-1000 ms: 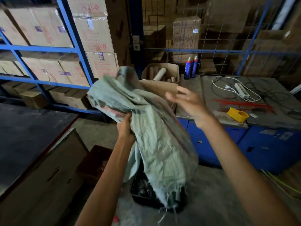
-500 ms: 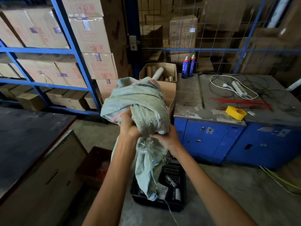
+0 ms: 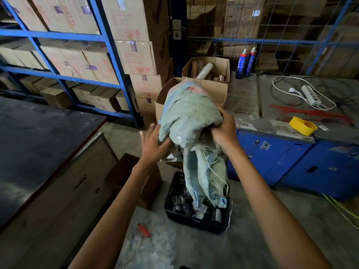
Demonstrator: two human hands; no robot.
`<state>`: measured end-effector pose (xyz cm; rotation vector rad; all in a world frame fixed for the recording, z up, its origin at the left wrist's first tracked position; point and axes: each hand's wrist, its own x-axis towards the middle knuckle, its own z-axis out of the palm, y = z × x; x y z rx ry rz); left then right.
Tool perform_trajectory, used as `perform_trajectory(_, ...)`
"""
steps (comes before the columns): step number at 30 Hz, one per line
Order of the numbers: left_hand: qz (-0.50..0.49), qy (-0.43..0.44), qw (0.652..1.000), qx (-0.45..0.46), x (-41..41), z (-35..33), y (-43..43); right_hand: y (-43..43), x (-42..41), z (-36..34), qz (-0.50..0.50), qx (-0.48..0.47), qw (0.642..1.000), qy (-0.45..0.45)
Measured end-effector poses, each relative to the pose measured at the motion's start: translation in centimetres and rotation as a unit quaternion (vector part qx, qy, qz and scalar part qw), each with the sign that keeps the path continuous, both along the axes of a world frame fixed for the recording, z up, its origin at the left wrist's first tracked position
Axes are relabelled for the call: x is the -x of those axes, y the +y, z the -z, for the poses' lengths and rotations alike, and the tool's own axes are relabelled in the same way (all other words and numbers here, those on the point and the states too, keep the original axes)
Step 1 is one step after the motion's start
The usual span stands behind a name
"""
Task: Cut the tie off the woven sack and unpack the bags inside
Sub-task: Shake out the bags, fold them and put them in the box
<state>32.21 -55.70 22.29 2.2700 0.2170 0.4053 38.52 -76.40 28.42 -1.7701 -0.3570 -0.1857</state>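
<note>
Gripped bunched woven sack point(image 3: 186, 115) in right hand point(image 3: 225, 133), fingers curled. Held left hand point(image 3: 153, 142) flat against its side, fingers straight. Noted frayed end dangling into black crate point(image 3: 194, 222).

You hold the woven sack point(image 3: 190, 113) up before you, your left hand point(image 3: 153, 142) flat against its left side and your right hand point(image 3: 225, 133) gripping its right. Its loose end hangs over a crate point(image 3: 196, 222) on the floor. A lighter point(image 3: 144, 230) lies left of the crate. An open carton point(image 3: 215, 88) stands behind the sack. To the right, a workbench point(image 3: 252, 105) carries two spray cans point(image 3: 246, 62) at its back, a power strip point(image 3: 310, 95) and a tape roll point(image 3: 303, 125). A table point(image 3: 38, 136) lies at your left, with shelving point(image 3: 108, 41) behind it.
</note>
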Motion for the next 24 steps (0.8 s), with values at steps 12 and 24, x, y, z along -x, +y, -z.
perform_trajectory(12,0.061,0.004,0.982,0.180,9.6,-0.5,5.6,13.7,2.9,0.1,-0.079,-0.081,0.976,0.186)
perform_trajectory(24,-0.336,-0.011,0.881,0.334,16.9,5.9,23.9,30.1,9.5,6.0,-0.232,0.280,0.930,0.052)
